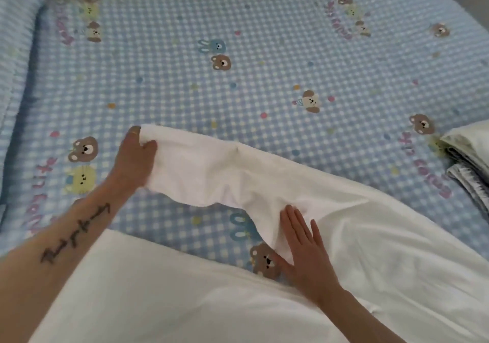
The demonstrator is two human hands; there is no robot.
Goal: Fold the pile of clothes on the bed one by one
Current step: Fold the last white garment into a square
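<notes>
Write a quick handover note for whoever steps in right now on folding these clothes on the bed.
Left hand: grips the end of the white garment's sleeve, stretched out to the left.
Right hand: open, fingers flat, pressing the white garment where the sleeve meets the body.
The garment lies spread over the checked bedsheet, not yet folded.
Done: a stack of folded clothes sits at the bed's right edge.
Left: fold the sleeve in, finish this garment, add it to the stack. No other unfolded clothes are in view.

soft even daylight, faint shadows, slightly blurry, wide-angle bending at edges
</notes>
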